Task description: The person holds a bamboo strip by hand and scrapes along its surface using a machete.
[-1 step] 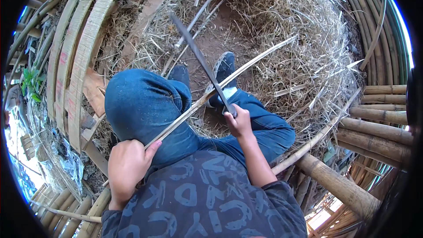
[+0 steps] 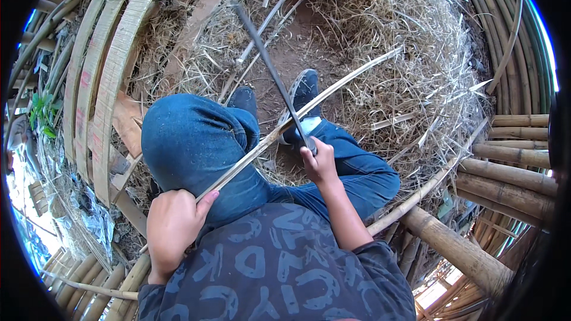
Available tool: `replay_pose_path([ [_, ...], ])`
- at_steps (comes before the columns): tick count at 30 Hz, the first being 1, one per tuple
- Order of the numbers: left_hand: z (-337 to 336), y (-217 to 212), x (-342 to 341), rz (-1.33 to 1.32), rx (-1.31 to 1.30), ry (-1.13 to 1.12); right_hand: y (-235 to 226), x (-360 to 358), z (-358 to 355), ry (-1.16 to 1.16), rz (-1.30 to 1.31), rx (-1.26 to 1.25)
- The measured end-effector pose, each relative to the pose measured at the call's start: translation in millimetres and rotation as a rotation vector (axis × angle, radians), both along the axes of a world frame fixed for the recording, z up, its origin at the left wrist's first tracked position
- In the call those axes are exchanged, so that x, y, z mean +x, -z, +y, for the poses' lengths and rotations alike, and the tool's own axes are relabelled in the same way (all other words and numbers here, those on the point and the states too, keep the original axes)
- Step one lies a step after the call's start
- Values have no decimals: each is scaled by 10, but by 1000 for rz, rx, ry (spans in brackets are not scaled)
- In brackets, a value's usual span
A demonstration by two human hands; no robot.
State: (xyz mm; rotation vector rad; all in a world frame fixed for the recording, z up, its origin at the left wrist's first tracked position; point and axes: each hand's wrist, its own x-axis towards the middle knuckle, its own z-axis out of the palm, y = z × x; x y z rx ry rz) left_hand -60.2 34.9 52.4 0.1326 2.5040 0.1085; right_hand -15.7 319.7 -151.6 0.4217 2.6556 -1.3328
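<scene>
Left hand (image 2: 176,220) pinching pale strip (image 2: 245,162), which slants across left thigh (image 2: 193,145), past its inner edge. Right hand (image 2: 321,163) wrapped around handle of long knife (image 2: 273,71), blade crossing strip. Judged partway: shavings (image 2: 410,83) strewn on ground (image 2: 297,41), strip unsevered, remaining cuts uncertain.

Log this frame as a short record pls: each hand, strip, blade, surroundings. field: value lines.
left_hand: left hand gripping the pale strip, thumb along it
right_hand: right hand closed on the handle of a long dark blade
strip: runs from the left hand over the left leg, far end toward upper right
blade: points up and left, crossing the strip in view; contact unclear
ground: curly shavings, mostly ahead and right
left_side: upright wooden slats
right_side: bamboo poles
</scene>
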Motion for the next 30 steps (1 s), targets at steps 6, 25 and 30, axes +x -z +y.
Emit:
replay_pose_path([
  [6,-12,4,-63,-50,16,-32,170,-279,68,-76,233,256],
  [25,-35,-18,16,10,44,-34,612,126,982,565,-147,-75],
  [30,-6,-1,11,15,4,-8,368,20,545,418,-85,-224],
])
